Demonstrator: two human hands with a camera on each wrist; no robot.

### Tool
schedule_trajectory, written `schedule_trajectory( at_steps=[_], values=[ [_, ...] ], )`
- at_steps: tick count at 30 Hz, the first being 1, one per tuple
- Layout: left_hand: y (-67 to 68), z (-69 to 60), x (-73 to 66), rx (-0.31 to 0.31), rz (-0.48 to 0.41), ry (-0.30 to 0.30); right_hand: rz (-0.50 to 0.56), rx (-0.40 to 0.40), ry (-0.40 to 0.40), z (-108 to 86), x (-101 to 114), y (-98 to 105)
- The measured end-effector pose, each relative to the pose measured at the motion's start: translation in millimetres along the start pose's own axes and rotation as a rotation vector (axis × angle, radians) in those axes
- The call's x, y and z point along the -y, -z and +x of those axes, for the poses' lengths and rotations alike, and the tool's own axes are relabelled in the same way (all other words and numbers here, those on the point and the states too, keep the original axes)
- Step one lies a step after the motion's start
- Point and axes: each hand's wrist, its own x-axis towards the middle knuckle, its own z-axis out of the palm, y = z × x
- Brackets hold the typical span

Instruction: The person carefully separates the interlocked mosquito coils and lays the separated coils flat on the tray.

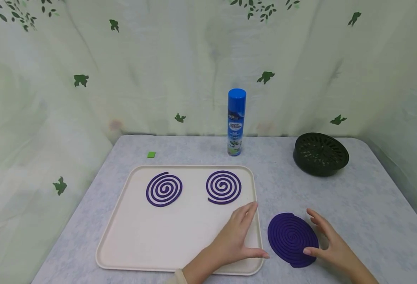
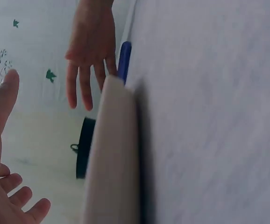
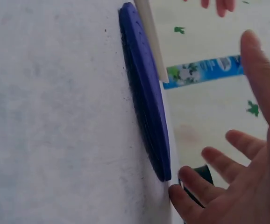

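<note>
A tightly wound purple mosquito coil [image 1: 291, 238], possibly several stacked, lies flat on the table right of the white tray [image 1: 141, 240]. Beside its right edge is my right hand [image 1: 332, 248], thumb and fingers spread, the thumb over the rim. The right wrist view shows the coil [image 3: 146, 93] edge-on, apart from those fingers. Over the tray's right edge hovers my left hand [image 1: 231, 240], its thumb pointing toward the coil, nothing in its grasp. Two loose single coils sit in the tray: one at the back left [image 1: 164, 190], another at the back right [image 1: 224, 187].
Behind the tray stands a blue spray can [image 1: 235, 122]. A round black perforated holder [image 1: 321, 154] is at the back right of the table. Left of the can, a small green square [image 1: 151, 154] lies behind the tray. A leaf-patterned curtain [image 1: 166, 79] hangs beyond.
</note>
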Motion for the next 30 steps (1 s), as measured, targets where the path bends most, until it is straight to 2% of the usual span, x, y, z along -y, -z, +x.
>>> schedule_trajectory(
  at_steps=[5,8,11,14,19,22,27,30],
  values=[
    [-22.2,4.0,-13.8,0.111,0.070,0.006,-0.030,0.005,-0.048,-9.3,-11.3,-2.1],
    [-32.4,6.1,-18.4,0.165,0.088,0.039,-0.044,0.013,-0.078,-10.5,-15.0,-3.2],
    [-40.8,6.1,-19.7,0.190,0.102,0.081,-0.062,0.040,-0.136,-9.2,-16.5,-3.4],
    [-48.4,5.2,-19.2,0.204,0.114,0.124,-0.076,0.065,-0.154,-7.3,-18.0,-3.5],
    [-56.9,4.6,-18.7,0.216,0.172,0.170,-0.120,0.057,-0.096,-6.5,-19.5,-3.8],
    [-58.9,4.9,-19.7,0.221,0.203,0.196,-0.156,0.052,-0.076,-6.8,-19.2,-5.0],
    [-59.8,6.3,-21.4,0.217,0.237,0.220,-0.185,0.040,-0.087,-6.7,-17.3,-7.4],
    [-59.9,7.1,-21.9,0.190,0.251,0.220,-0.178,0.017,-0.082,-6.2,-16.9,-9.2]
  ],
)
